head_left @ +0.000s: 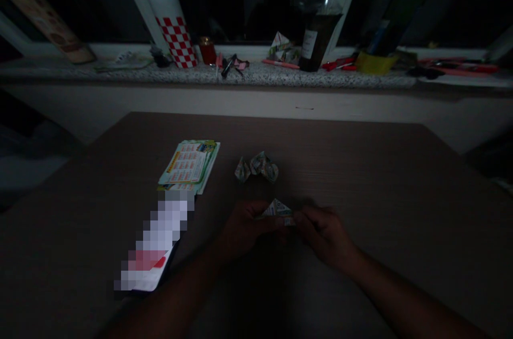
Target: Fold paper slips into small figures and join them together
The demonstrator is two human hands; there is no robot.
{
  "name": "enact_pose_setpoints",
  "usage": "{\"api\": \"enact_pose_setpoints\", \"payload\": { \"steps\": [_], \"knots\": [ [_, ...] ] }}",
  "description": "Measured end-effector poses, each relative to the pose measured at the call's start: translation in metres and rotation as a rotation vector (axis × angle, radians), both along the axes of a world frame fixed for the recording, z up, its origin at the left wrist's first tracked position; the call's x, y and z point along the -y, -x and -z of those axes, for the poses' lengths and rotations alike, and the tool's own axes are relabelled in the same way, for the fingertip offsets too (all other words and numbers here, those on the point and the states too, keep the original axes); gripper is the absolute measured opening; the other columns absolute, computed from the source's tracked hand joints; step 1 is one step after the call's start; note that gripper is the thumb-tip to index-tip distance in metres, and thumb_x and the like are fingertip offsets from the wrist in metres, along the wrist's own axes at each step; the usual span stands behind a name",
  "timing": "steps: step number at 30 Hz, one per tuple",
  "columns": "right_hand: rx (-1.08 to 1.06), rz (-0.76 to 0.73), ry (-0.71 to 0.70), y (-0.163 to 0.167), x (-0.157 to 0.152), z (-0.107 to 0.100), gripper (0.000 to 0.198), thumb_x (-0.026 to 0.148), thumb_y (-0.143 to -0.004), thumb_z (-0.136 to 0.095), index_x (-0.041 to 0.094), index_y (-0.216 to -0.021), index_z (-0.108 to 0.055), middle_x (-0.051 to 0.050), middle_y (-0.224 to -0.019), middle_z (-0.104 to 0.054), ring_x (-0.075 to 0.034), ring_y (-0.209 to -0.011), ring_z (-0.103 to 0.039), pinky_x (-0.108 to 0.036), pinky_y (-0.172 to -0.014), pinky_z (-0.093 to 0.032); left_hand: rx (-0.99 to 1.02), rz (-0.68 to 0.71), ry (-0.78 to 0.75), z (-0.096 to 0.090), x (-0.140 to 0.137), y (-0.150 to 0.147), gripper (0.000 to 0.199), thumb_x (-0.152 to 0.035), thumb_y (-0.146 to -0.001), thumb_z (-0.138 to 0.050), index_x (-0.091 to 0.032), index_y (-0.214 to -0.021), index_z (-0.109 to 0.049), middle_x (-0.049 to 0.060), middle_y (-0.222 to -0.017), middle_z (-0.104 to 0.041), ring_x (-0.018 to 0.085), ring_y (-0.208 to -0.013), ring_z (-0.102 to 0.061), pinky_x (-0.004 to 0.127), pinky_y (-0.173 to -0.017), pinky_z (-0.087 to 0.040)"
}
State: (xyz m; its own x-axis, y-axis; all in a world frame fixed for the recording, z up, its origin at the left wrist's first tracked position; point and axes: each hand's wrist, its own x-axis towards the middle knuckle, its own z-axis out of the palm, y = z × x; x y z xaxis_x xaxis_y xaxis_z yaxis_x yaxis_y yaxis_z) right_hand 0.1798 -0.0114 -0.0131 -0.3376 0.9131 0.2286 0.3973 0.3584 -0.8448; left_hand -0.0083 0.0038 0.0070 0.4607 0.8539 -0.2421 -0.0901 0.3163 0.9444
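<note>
A small piece of folded printed paper (276,207), with a pointed triangular top, is held up between my two hands. My left hand (244,227) pinches it from the left, the thumb lying across its front. At its right end, the fingertips of my right hand (324,232) are closed on it. Just beyond my hands, a few folded paper pieces (263,166) of similar print stand on the table (352,168). The room is dim, so the fine folds are hard to make out.
Left on the table lies a stack of printed cards (188,165), with a lit phone (154,275), partly pixelated, nearer me. Along the granite windowsill (256,75) stand a checkered bottle (176,34), a dark plastic cup (316,42), a green bottle (404,8) and small clutter.
</note>
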Motion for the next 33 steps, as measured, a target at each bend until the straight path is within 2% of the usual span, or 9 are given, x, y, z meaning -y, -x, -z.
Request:
{"api": "enact_pose_setpoints", "payload": {
  "steps": [3,6,12,17,21,24,27,30,33],
  "knots": [
    [-0.009,0.01,0.021,-0.001,0.001,0.0,0.039,0.032,-0.092,-0.044,0.017,-0.055,-0.045,0.006,-0.047,-0.032,-0.007,-0.041,-0.032,-0.021,-0.042,-0.021,0.02,0.0,0.043,0.001,0.001,0.0,0.019,-0.03,-0.071,-0.072,-0.012,-0.076,-0.069,0.003,-0.068,-0.068,0.013,-0.059,-0.062,0.023,-0.059,-0.048],
    [-0.062,-0.019,0.057,0.0,0.001,0.001,0.042,0.034,-0.093,-0.043,0.017,-0.055,-0.049,0.006,-0.048,-0.029,-0.007,-0.042,-0.028,-0.021,-0.041,-0.02,0.014,-0.006,0.03,-0.001,0.001,0.0,0.019,-0.029,-0.071,-0.072,-0.011,-0.076,-0.069,0.003,-0.068,-0.068,0.012,-0.059,-0.062,0.023,-0.059,-0.048],
    [-0.159,-0.101,0.188,0.001,-0.001,0.002,0.046,0.04,-0.094,-0.038,0.015,-0.06,-0.057,0.005,-0.049,-0.033,-0.008,-0.044,-0.03,-0.021,-0.041,-0.022,-0.025,-0.02,-0.004,-0.004,0.0,0.003,0.02,-0.029,-0.071,-0.072,-0.01,-0.075,-0.068,0.003,-0.065,-0.068,0.012,-0.058,-0.062,0.023,-0.059,-0.048],
    [-0.208,-0.101,0.228,-0.002,-0.002,0.003,0.046,0.045,-0.091,-0.041,0.017,-0.055,-0.046,0.005,-0.049,-0.034,-0.008,-0.045,-0.03,-0.021,-0.042,-0.024,-0.006,-0.01,0.046,0.0,-0.001,0.005,0.022,-0.03,-0.07,-0.073,-0.011,-0.079,-0.067,0.003,-0.067,-0.068,0.013,-0.059,-0.062,0.024,-0.058,-0.049],
    [-0.324,-0.135,0.373,-0.003,-0.002,0.009,0.048,0.051,-0.089,-0.043,0.018,-0.054,-0.045,0.004,-0.047,-0.038,-0.008,-0.042,-0.031,-0.021,-0.041,-0.023,-0.069,-0.051,0.025,0.003,-0.002,0.005,0.033,-0.031,-0.07,-0.073,-0.013,-0.096,-0.063,0.004,-0.077,-0.069,0.014,-0.062,-0.064,0.028,-0.061,-0.051],
    [-0.442,-0.045,0.421,-0.002,-0.003,0.013,0.049,0.051,-0.088,-0.045,0.018,-0.052,-0.047,0.004,-0.044,-0.041,-0.008,-0.04,-0.034,-0.022,-0.041,-0.025,-0.294,-0.234,-0.277,0.002,-0.001,0.008,0.046,-0.029,-0.07,-0.073,-0.017,-0.112,-0.056,0.009,-0.101,-0.067,0.02,-0.086,-0.065,0.034,-0.074,-0.052],
    [-0.503,0.04,0.439,0.002,-0.005,0.014,0.049,0.05,-0.087,-0.048,0.018,-0.049,-0.048,0.004,-0.041,-0.041,-0.009,-0.039,-0.036,-0.022,-0.042,-0.027,-0.589,-0.366,-0.895,-0.001,0.002,0.009,0.028,-0.024,-0.071,-0.071,-0.019,-0.098,-0.062,0.008,-0.105,-0.063,0.021,-0.099,-0.059,0.037,-0.085,-0.047],
    [-0.531,0.075,0.501,0.008,-0.004,0.011,0.05,0.05,-0.085,-0.049,0.018,-0.048,-0.047,0.004,-0.039,-0.041,-0.008,-0.038,-0.036,-0.022,-0.04,-0.026,-0.74,-0.269,-1.353,-0.005,0.006,0.005,0.006,-0.019,-0.076,-0.065,-0.018,-0.082,-0.064,0.005,-0.085,-0.062,0.017,-0.082,-0.057,0.034,-0.077,-0.046],
    [-0.533,0.085,0.563,0.015,-0.001,0.007,0.049,0.053,-0.082,-0.051,0.018,-0.047,-0.045,0.004,-0.039,-0.04,-0.008,-0.037,-0.034,-0.022,-0.039,-0.024,-0.81,-0.157,-1.51,-0.008,0.008,-0.003,0.004,-0.017,-0.079,-0.059,-0.018,-0.078,-0.063,0.004,-0.079,-0.062,0.015,-0.074,-0.054,0.032,-0.072,-0.043]
  ]
}}
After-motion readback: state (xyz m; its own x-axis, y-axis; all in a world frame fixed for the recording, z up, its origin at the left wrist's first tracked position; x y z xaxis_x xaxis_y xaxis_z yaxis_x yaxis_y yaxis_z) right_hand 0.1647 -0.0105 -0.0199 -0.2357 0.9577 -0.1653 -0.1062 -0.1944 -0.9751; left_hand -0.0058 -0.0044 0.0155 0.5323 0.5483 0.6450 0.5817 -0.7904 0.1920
